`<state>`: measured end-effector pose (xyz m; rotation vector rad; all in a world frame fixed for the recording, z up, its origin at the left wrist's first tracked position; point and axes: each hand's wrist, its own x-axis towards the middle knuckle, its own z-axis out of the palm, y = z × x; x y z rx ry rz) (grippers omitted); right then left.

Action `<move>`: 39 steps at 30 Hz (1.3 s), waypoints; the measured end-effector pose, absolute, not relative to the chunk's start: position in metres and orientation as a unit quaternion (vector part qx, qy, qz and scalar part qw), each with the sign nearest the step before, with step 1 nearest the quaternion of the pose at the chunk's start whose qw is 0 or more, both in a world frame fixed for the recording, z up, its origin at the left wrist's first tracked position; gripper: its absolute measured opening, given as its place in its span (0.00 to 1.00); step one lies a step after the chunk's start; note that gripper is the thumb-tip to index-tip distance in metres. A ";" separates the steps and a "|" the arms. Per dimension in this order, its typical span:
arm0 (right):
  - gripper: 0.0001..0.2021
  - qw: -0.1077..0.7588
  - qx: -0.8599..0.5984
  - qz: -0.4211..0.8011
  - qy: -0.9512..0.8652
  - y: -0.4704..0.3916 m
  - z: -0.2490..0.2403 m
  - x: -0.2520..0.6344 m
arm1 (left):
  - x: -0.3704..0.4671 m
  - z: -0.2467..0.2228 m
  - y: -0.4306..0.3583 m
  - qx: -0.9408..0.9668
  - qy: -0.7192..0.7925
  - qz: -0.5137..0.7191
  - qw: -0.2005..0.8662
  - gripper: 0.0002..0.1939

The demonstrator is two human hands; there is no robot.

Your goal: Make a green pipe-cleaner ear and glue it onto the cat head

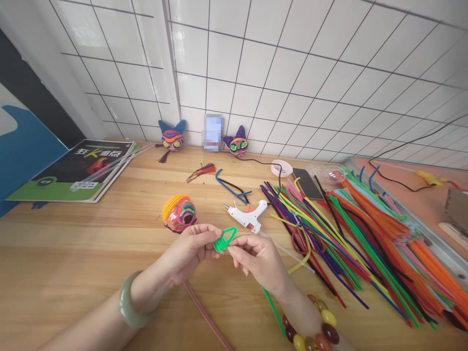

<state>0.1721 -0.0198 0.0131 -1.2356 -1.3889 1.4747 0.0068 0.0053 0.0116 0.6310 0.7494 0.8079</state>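
Between my two hands is a green pipe cleaner, bent into a small piece with a pointed loop at its top and close-laid rows below. My left hand pinches its left side between thumb and fingers. On the other side, my right hand pinches its right edge. A green length hangs below my right wrist, partly hidden. Just behind my left hand sits a round clear ball partly wrapped in orange and multicoloured pipe cleaners. A white glue gun lies beyond my right hand.
Loose pipe cleaners in many colours spread across the right side, with scissors among them. Two cat-like heads and a blurred upright card stand by the tiled wall. A magazine lies left; a phone lies back right.
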 end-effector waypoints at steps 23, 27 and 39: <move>0.05 0.401 -0.401 0.619 -0.544 -0.026 0.011 0.174 | 0.010 0.007 0.001 0.264 0.286 0.334 0.859 0.06; 0.04 0.407 -0.379 0.637 -0.534 -0.026 0.010 0.174 | 0.008 0.007 0.002 0.258 0.278 0.326 0.866 0.06; 0.05 0.371 -0.356 0.629 -0.584 -0.029 0.018 0.174 | 0.009 0.006 -0.002 0.245 0.271 0.282 0.887 0.05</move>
